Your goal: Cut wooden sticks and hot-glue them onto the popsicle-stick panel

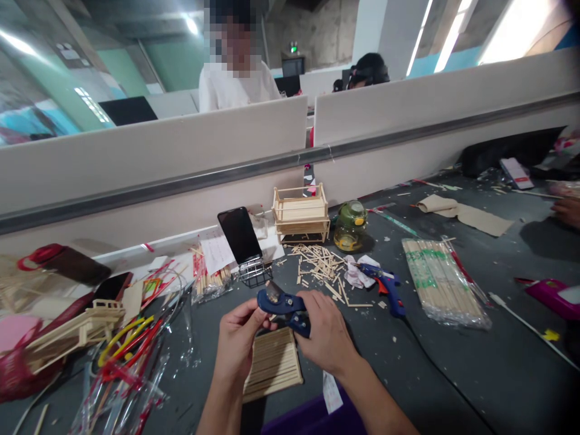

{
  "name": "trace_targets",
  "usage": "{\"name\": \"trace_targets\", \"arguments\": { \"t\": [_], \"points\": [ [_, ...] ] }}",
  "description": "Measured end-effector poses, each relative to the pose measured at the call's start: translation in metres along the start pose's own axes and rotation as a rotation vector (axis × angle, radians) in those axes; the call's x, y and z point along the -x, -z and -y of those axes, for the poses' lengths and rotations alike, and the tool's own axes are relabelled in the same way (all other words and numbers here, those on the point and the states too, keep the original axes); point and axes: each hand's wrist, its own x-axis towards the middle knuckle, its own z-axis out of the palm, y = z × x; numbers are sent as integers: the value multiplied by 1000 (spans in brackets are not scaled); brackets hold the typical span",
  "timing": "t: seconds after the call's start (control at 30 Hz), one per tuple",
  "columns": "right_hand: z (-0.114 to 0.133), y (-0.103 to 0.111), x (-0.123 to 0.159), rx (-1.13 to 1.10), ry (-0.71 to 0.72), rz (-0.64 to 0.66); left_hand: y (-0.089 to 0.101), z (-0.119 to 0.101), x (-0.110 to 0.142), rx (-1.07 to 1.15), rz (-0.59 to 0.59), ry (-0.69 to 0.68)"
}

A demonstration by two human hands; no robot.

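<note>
My right hand (327, 329) is wrapped round the handles of a blue hand cutter (284, 304), whose metal blade points up and to the left. Close by the cutter's head, my left hand (242, 329) has thumb and fingers pinched together; whatever lies between them is too small to make out. Below both hands a flat panel of thin wooden sticks (274, 365) rests on the dark table, partly covered by my wrists. Short cut stick pieces (319, 263) are scattered just beyond. A blue glue gun (387, 287) lies on its side to the right, its cord running toward the front.
A stick-built frame (301, 211) stands by the partition, beside a green bottle (351, 225). A phone (240, 234) leans in a wire stand. Bagged sticks (444, 281) lie right; plastic wrappers (131, 374) clutter the left. Another person's hand (566, 208) shows far right.
</note>
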Motion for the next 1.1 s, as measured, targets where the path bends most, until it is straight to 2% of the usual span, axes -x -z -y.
{"name": "trace_targets", "arguments": {
  "t": [0.67,0.93,1.1],
  "points": [
    [1,1,2,-40,-44,49,-3,-1,1,-10,-9,-7],
    [-3,0,3,24,-85,135,-7,-4,0,-38,-11,30],
    [-12,-4,2,139,-123,162,-10,-3,-11,-42,28,110]
  ]
}}
